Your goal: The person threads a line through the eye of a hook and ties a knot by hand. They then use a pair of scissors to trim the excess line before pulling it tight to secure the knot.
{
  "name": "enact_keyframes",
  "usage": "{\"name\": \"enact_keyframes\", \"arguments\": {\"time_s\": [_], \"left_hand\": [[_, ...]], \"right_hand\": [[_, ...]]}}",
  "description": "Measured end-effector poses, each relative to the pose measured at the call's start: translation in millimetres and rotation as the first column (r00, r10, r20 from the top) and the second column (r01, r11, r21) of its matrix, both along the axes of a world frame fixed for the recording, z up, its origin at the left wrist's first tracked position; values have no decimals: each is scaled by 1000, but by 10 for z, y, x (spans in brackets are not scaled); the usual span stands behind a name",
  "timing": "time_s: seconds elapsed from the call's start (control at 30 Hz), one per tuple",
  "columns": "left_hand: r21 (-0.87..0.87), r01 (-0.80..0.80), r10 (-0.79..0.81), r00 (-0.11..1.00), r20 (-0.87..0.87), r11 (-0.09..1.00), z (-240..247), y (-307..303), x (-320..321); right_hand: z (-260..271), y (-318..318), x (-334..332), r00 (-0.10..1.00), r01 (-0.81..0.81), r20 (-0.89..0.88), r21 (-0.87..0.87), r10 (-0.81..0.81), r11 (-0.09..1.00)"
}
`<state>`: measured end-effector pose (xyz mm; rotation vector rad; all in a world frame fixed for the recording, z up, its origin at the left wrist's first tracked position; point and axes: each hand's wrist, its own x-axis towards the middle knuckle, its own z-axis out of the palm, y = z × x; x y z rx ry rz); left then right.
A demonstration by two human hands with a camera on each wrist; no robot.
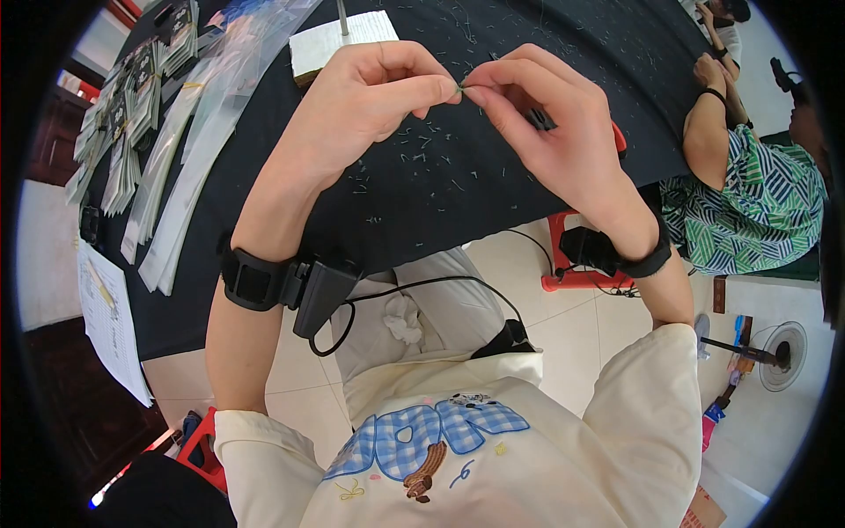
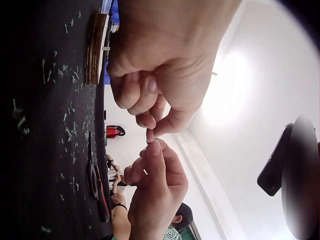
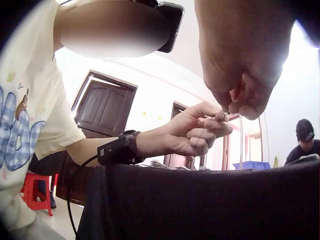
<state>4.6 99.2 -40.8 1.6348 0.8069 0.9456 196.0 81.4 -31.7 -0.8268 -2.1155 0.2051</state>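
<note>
My left hand (image 1: 356, 106) and right hand (image 1: 568, 119) meet fingertip to fingertip above the black-covered table (image 1: 387, 202). Between them is a tiny, thin green piece (image 1: 460, 87), pinched by thumb and forefinger from both sides. It is mostly hidden by the fingertips, and I cannot tell its exact kind. The left wrist view shows the left hand (image 2: 160, 65) above and the right hand (image 2: 157, 190) below, their tips close together. Many small pale-green snippets (image 1: 427, 141) lie scattered on the cloth beneath.
A white-topped block (image 1: 370, 40) with an upright metal rod (image 1: 342, 18) stands behind the left hand. Clear plastic sleeves (image 1: 189, 189) and packet stacks (image 1: 141, 97) lie at left, near a paper sheet (image 1: 110, 321). A red-handled tool (image 2: 103, 200) lies on the table. Another person (image 1: 748, 194) sits at right.
</note>
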Motion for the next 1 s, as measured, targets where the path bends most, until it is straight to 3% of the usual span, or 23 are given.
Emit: {"name": "enact_keyframes", "arguments": {"time_s": [0.57,1.0], "left_hand": [[-157,48,-37,997,75,986,36,-20,5],[-110,51,-51,999,6,993,48,-29,20]], "right_hand": [[-9,41,48,996,-44,76,124,35,991],[-16,28,50,996,-48,85,116,39,992]]}}
